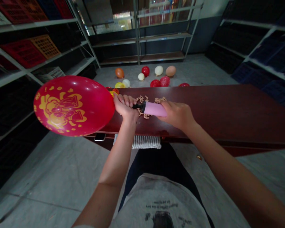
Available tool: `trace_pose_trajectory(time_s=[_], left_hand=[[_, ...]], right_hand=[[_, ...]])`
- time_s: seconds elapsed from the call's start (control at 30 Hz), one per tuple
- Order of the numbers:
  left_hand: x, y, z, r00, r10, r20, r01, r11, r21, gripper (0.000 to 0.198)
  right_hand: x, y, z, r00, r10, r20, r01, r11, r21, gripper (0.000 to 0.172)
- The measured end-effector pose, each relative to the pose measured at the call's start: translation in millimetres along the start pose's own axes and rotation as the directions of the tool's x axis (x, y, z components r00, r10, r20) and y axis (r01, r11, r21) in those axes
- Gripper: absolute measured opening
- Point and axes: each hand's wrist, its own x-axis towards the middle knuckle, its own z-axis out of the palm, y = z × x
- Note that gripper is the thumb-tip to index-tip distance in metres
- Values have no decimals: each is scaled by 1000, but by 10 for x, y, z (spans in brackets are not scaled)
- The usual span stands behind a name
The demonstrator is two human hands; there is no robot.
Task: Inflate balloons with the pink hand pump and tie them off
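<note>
Left-hand fingers [124,100] curl shut around the neck of a red printed balloon [73,106], pinching it onto the black nozzle [138,106] of a pink hand pump [155,109]. The balloon is plump and hangs out to the left, clear of the tabletop's edge, with a gold design on its side. The right hand [177,115] closes over the pump's far barrel end, its fingers mostly hidden behind the barrel. The step in hand looks like inflating, with the balloon seated on the nozzle and both hands bearing on the pump.

Curled tan rubber scraps [140,104] lie on the dark red wooden tabletop [216,107] just beneath the pump. Nothing blocks the hands. A phone [100,136] sits at the near edge beside a folded white towel [142,142]. Inflated balloons [156,76] lie on the floor [192,66] beyond, between metal shelves [45,47] holding plastic crates.
</note>
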Motion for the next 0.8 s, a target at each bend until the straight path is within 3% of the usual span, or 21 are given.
trace_pose_trajectory(time_s=[0.3,0.53,0.8], left_hand=[[118,83,-107,999,-17,32,18,999,-30,53],[251,213,-155,999,28,17,-27,997,-71,50],[242,196,-121,998,50,-25,-53,992,-115,47]], right_hand=[[-277,311,109,997,23,72,-16,995,-99,47],[-342,652,28,991,47,123,-24,983,-180,48],[-322,695,14,993,56,101,-35,981,-192,41]])
